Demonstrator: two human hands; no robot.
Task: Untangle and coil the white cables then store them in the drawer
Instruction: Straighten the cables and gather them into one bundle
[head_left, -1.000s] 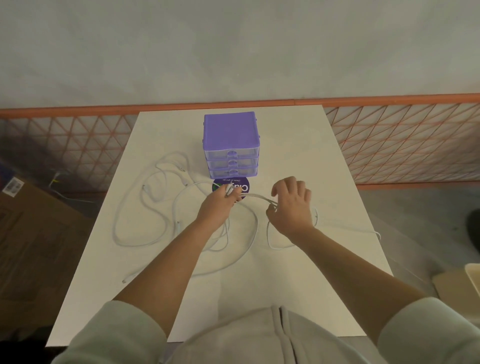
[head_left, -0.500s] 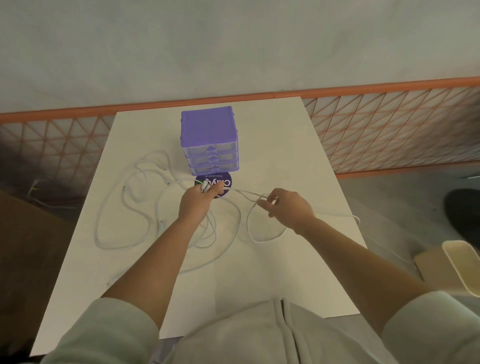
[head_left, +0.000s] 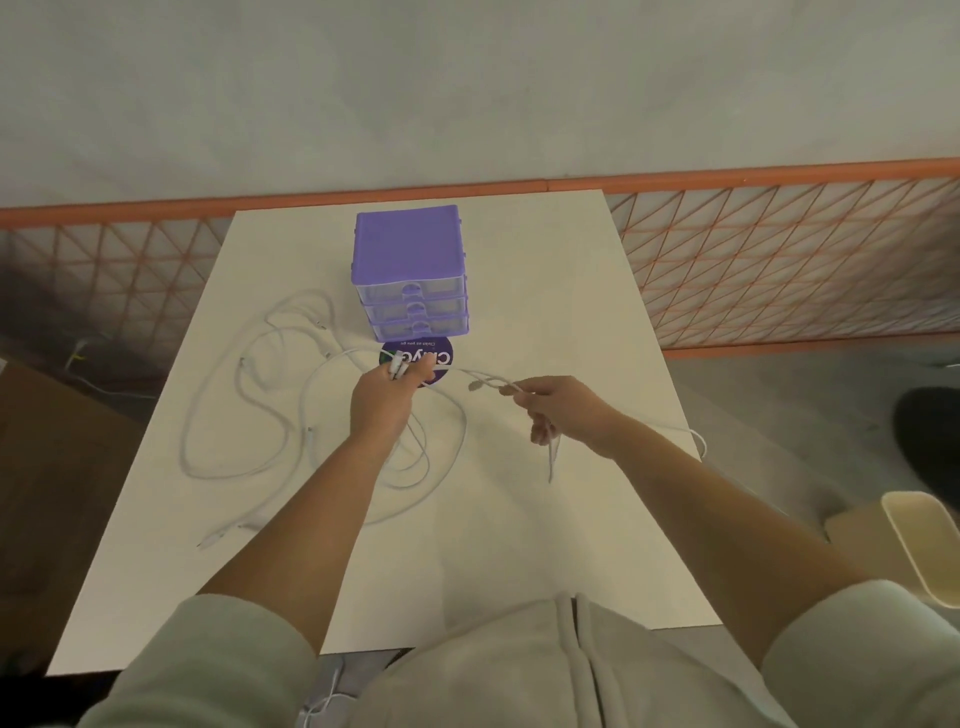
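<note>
head view: right hand (head_left: 569, 410) has drawn apart from left hand (head_left: 387, 397), both pinching white cables (head_left: 249, 395), untangling under way.

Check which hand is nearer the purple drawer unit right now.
Left. The left hand grips cable ends just in front of the purple drawer unit, over the round sticker. The right hand pinches cable further to the right.
</note>
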